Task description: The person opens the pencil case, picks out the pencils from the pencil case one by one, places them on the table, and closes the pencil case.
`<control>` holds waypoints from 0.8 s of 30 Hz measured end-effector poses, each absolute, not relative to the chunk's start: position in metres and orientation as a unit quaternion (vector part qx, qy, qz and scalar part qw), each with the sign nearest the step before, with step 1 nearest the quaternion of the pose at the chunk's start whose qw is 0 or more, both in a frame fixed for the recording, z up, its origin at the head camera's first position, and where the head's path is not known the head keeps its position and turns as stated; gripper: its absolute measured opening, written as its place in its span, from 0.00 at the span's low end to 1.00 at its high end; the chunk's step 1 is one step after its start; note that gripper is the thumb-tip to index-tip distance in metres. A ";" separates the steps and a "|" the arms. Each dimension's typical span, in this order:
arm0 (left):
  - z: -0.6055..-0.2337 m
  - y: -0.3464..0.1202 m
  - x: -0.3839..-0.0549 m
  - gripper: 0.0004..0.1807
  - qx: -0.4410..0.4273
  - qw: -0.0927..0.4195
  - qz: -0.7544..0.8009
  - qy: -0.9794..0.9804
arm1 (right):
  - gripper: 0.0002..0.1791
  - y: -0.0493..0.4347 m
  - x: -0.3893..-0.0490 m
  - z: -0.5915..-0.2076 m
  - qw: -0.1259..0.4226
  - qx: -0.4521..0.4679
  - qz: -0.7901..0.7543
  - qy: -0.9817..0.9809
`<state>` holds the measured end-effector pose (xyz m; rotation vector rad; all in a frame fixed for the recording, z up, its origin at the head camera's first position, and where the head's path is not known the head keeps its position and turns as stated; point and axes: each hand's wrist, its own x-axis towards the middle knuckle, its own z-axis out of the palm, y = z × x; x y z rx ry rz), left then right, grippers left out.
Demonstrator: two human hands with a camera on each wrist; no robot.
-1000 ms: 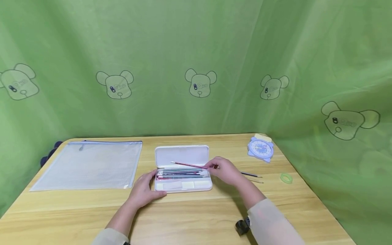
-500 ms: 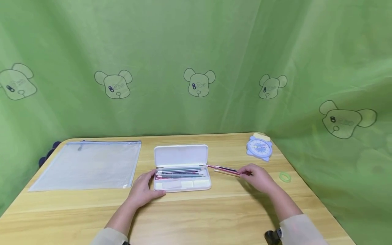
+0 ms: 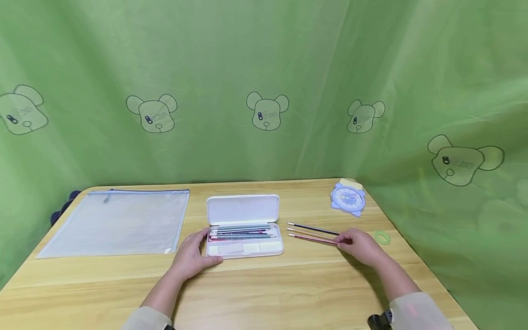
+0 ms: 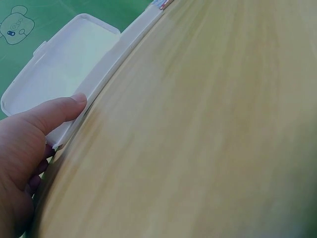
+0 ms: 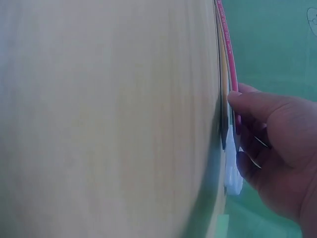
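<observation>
A white pencil case (image 3: 242, 210) lies with its lid up on the table, several pencils (image 3: 243, 231) in its tray. My left hand (image 3: 191, 259) holds the case at its left end; the left wrist view shows the thumb against the case's side wall (image 4: 119, 57). To the right of the case, my right hand (image 3: 360, 247) pinches a red pencil (image 3: 312, 238) near its far right end. Beside that pencil lie a dark pencil (image 3: 312, 228) and a natural-wood pencil (image 3: 307, 232), roughly side by side. The right wrist view shows thumb and fingers on the red pencil (image 5: 228, 44).
A clear zip pouch (image 3: 128, 224) lies flat at the left. Toward the back right is a blue toy clock (image 3: 348, 199), with a pale block (image 3: 351, 184) behind it. A green ring (image 3: 382, 237) sits by the right edge. Green curtain (image 3: 231, 151) hangs behind the table.
My right hand has carried the red pencil rightward from over the case and lowered it beside the two loose pencils. The left hand has stayed on the case.
</observation>
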<state>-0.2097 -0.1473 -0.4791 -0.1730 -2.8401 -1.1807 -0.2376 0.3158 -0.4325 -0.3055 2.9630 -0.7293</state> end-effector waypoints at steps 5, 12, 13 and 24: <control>-0.480 -0.147 -0.210 0.56 -0.054 0.029 -0.382 -0.922 | 0.06 0.318 -0.240 -0.436 0.046 -0.090 -0.232 0.968; -0.480 -0.147 -0.210 0.56 -0.053 0.030 -0.385 -0.921 | 0.07 0.318 -0.239 -0.438 0.054 -0.096 -0.231 0.967; -0.480 -0.147 -0.209 0.56 -0.053 0.031 -0.384 -0.921 | 0.07 0.318 -0.239 -0.438 0.054 -0.095 -0.232 0.966; -0.478 -0.147 -0.208 0.56 -0.055 0.032 -0.383 -0.922 | 0.11 0.291 -0.240 -0.428 0.007 -0.100 -0.265 0.959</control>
